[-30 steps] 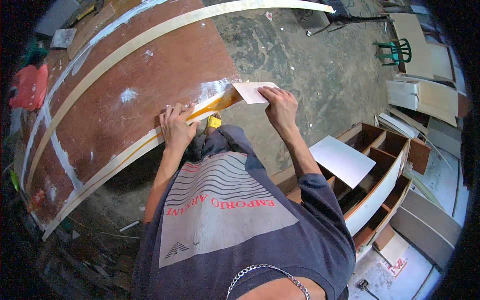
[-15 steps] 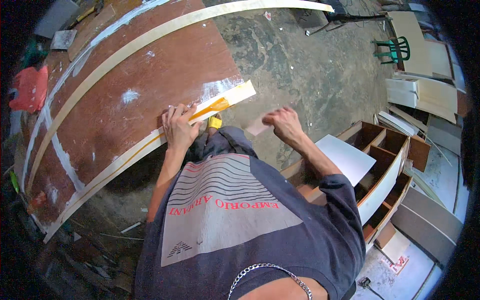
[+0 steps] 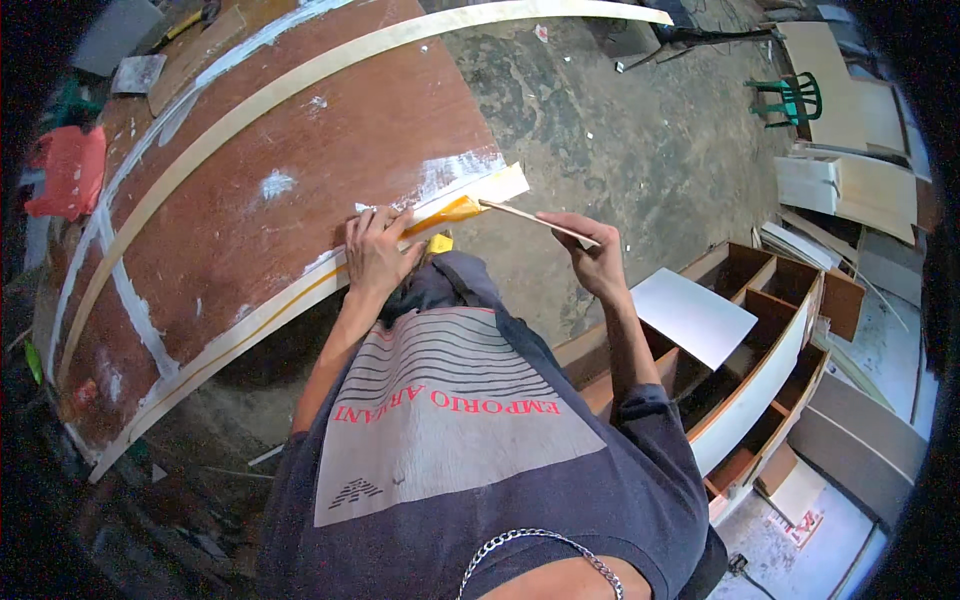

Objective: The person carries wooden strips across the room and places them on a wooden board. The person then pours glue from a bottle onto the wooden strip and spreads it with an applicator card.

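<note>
Dark printed T-shirt (image 3: 470,440) (silver chain (image 3: 540,550))

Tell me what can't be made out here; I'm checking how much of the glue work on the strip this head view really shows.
- Left hand: its palm covers the pale strip beneath, so the surface there is hidden.
- Right hand: its grip on the thin flat card is seen edge-on; the card's face is unreadable.
- Small yellow thing under the board edge: too small to identify.
- Strip's lower end: lost in shadow near the frame's rim.
</note>
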`<state>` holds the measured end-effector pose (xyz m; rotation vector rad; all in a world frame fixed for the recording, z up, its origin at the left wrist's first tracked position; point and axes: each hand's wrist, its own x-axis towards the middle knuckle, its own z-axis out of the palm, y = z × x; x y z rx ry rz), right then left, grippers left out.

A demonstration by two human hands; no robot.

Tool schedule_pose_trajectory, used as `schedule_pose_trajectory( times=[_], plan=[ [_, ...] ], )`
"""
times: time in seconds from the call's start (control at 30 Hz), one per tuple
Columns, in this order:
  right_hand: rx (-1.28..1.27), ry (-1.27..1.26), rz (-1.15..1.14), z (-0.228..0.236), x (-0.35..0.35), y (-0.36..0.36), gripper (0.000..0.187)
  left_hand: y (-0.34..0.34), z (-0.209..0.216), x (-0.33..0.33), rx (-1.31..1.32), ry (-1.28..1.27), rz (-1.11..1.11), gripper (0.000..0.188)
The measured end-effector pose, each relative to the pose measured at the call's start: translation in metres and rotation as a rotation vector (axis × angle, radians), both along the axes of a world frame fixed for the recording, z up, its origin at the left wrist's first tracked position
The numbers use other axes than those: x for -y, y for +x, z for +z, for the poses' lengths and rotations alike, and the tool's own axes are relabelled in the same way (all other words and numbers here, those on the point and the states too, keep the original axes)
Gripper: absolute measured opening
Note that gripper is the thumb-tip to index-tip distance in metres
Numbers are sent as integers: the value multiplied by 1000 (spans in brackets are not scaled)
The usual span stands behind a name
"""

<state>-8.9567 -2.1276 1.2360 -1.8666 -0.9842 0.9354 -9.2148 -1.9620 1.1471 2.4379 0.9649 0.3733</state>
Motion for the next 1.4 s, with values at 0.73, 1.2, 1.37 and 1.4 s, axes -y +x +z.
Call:
schedule_pose_trajectory(
  times=[0.73,1.2,1.37,1.4],
  plan=[
    [1067,55,347,-51,-10,-36,29,-4,-2,-8,-19,-5,-42,52],
    [1040,-55,200,-63,-32,-29,39,-1,-10,-9,-20,7,-72,53],
    [1000,-56,355,-53,-24,-28,40,-4,-9,-14,-12,23,-89,52],
    [999,-55,352,-53,-24,-26,40,-6,-9,-15,-13,26,-91,52]
  ],
)
